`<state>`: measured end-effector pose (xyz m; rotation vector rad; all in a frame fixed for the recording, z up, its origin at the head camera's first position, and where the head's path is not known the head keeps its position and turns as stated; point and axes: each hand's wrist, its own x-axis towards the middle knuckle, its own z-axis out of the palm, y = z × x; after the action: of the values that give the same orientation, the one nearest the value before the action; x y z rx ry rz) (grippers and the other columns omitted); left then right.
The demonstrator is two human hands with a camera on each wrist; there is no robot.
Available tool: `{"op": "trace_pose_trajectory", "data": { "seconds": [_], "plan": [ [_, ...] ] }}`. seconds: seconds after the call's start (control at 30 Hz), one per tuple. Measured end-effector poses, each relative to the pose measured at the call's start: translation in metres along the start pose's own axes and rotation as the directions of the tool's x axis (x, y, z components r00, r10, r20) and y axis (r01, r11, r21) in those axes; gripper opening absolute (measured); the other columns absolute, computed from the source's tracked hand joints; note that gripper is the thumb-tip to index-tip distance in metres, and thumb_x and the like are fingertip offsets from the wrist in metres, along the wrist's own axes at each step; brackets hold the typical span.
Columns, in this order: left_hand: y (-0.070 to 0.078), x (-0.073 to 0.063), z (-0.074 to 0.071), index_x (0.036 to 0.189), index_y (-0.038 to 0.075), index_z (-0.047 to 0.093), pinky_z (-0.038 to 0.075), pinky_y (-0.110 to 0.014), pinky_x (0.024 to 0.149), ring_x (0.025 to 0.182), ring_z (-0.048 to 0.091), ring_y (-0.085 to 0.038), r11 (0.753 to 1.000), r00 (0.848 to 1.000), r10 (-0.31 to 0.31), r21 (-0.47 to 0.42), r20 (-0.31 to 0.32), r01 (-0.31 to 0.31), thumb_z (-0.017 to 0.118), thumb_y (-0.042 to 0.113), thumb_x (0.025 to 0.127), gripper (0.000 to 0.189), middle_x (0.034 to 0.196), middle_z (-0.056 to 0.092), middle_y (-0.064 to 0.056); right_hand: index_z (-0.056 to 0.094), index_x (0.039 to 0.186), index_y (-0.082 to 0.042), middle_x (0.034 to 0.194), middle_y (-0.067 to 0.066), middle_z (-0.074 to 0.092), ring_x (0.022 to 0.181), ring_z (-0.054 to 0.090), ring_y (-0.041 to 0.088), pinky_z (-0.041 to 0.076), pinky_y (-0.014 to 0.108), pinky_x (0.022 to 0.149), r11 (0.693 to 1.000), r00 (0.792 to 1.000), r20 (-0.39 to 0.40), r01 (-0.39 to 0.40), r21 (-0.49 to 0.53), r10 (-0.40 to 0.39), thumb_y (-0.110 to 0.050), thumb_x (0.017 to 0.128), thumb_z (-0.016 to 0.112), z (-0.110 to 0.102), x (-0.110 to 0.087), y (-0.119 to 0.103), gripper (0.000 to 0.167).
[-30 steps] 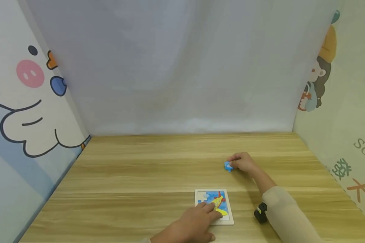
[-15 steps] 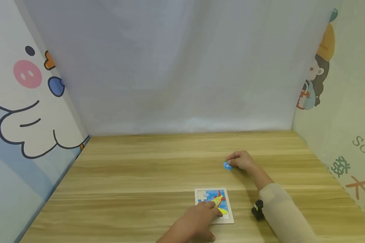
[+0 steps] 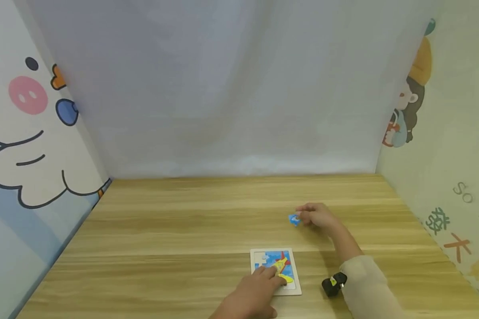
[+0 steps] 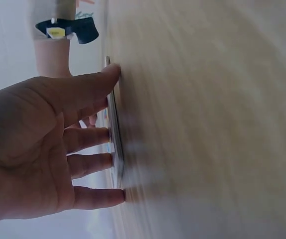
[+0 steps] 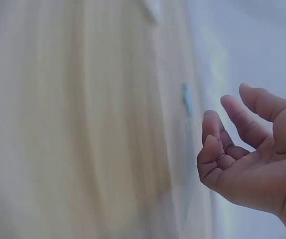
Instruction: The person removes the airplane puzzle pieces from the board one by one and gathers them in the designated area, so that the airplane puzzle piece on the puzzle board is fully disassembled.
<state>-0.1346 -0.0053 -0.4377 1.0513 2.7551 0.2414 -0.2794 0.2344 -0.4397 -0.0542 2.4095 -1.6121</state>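
My left hand (image 3: 255,288) lies over the near left part of a framed jigsaw puzzle (image 3: 297,283), straight fingers resting on its face. The picture shows a yellow and red airplane on blue, and the upper left corner shows bare backing. In the left wrist view, the left hand's (image 4: 43,144) thumb meets the board's (image 4: 114,119) edge. Farther back on the table lies a blue jigsaw piece (image 3: 294,219). Beside it is my right hand (image 3: 317,217), loosely curled. The right wrist view shows this hand (image 5: 252,144) holding nothing, apart from the blue piece (image 5: 187,100).
A wood-grain table (image 3: 163,239) spreads around both hands. A pale grey curtain (image 3: 223,88) hangs behind it. Printed cartoon panels stand on the left and right. A black wrist camera (image 3: 334,284) sits at the right sleeve (image 3: 365,283).
The right fingers have let go of the blue jigsaw piece, which now lies flat beside them. The left hand stays on the puzzle. The whole head view has shifted slightly.
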Motion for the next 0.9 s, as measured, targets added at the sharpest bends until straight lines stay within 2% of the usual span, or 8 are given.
{"op": "trace_pose_trajectory", "data": {
  "seconds": [0.13, 0.2, 0.43, 0.53, 0.63, 0.77, 0.9],
  "plan": [
    [-0.002, -0.005, 0.002, 0.124, 0.027, 0.056, 0.047, -0.038, 0.074, 0.115, 0.042, -0.015, 0.999, 0.999, -0.037, -0.016, 0.017, 0.038, 0.081, 0.032, 0.068, 0.062, 0.128, 0.045, 0.006, 0.052, 0.120, 0.011, 0.089, 0.010, 0.057, 0.071, 0.050, 0.016, 0.043, 0.027, 0.060, 0.996, 1.000, 0.024, 0.006, 0.084, -0.008, -0.014, 0.094, 0.054, 0.006, -0.014, -0.001, 0.036],
    [-0.002, -0.006, 0.001, 0.125, 0.028, 0.056, 0.046, -0.039, 0.074, 0.117, 0.042, -0.016, 0.999, 0.999, -0.037, -0.029, 0.015, 0.038, 0.080, 0.031, 0.068, 0.062, 0.130, 0.044, 0.006, 0.053, 0.119, 0.010, 0.089, 0.011, 0.056, 0.071, 0.050, 0.017, 0.042, 0.026, 0.060, 0.995, 1.000, 0.020, -0.001, 0.104, -0.001, -0.014, 0.094, 0.054, 0.008, -0.021, -0.001, 0.035],
    [0.001, -0.007, 0.001, 0.123, 0.028, 0.058, 0.047, -0.040, 0.074, 0.118, 0.042, -0.016, 0.996, 0.998, -0.052, -0.074, 0.027, 0.054, 0.081, 0.029, 0.066, 0.062, 0.130, 0.045, 0.007, 0.055, 0.119, 0.008, 0.089, 0.010, 0.057, 0.073, 0.050, 0.019, 0.043, 0.028, 0.061, 0.996, 1.000, -0.029, 0.001, 0.087, 0.002, -0.014, 0.092, 0.058, 0.016, -0.040, -0.002, 0.035],
    [0.000, -0.006, 0.003, 0.123, 0.029, 0.058, 0.047, -0.042, 0.074, 0.117, 0.042, -0.016, 0.997, 0.998, -0.055, -0.058, 0.011, 0.056, 0.081, 0.031, 0.066, 0.062, 0.130, 0.045, 0.007, 0.054, 0.120, 0.009, 0.085, 0.007, 0.055, 0.071, 0.047, 0.017, 0.041, 0.027, 0.059, 0.995, 0.999, -0.041, 0.035, 0.094, -0.032, -0.014, 0.092, 0.058, 0.019, -0.045, -0.005, 0.036],
    [-0.002, -0.006, 0.004, 0.125, 0.030, 0.056, 0.046, -0.045, 0.077, 0.120, 0.040, -0.017, 0.997, 0.998, -0.060, -0.053, 0.023, 0.061, 0.080, 0.033, 0.068, 0.062, 0.133, 0.043, 0.007, 0.055, 0.120, 0.009, 0.083, 0.005, 0.054, 0.071, 0.046, 0.016, 0.040, 0.026, 0.060, 0.991, 0.997, -0.073, 0.042, 0.123, -0.033, -0.015, 0.091, 0.059, 0.024, -0.050, -0.006, 0.037],
    [-0.001, -0.007, 0.003, 0.129, 0.031, 0.052, 0.043, -0.050, 0.083, 0.128, 0.034, -0.019, 0.993, 0.995, -0.071, -0.089, 0.072, 0.077, 0.076, 0.031, 0.074, 0.061, 0.140, 0.039, 0.007, 0.056, 0.121, 0.006, 0.093, 0.008, 0.057, 0.077, 0.048, 0.019, 0.041, 0.029, 0.064, 0.989, 0.994, -0.105, 0.031, 0.146, -0.016, -0.016, 0.090, 0.061, 0.031, -0.060, -0.004, 0.038],
    [-0.001, -0.008, 0.003, 0.133, 0.033, 0.048, 0.042, -0.052, 0.086, 0.129, 0.033, -0.021, 0.995, 0.996, -0.067, -0.076, 0.058, 0.072, 0.074, 0.027, 0.077, 0.063, 0.141, 0.037, 0.007, 0.055, 0.123, 0.004, 0.106, 0.014, 0.058, 0.087, 0.053, 0.024, 0.043, 0.032, 0.071, 0.987, 0.995, -0.103, 0.027, 0.160, -0.011, -0.019, 0.090, 0.062, 0.036, -0.066, -0.006, 0.041]
  ]
}}
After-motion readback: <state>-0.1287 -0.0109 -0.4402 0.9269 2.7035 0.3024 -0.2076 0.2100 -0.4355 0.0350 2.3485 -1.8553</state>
